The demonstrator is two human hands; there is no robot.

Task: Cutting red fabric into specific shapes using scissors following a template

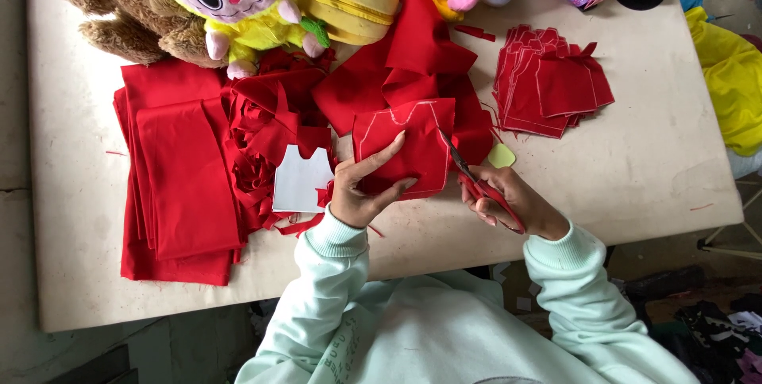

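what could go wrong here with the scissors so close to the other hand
The left hand pinches the chalk-marked red fabric piece right beside the blades of the red-handled scissors in the right hand; a slip might nick the fingers. The fabric is held up and partly folded, so the cut may wander off the white outline. Loose red scraps lie close by and might get caught in the cut.

Left hand (361, 185) pinches with fingers spread, right hand (508, 201) curled tight (both sleeved arms bent inward).
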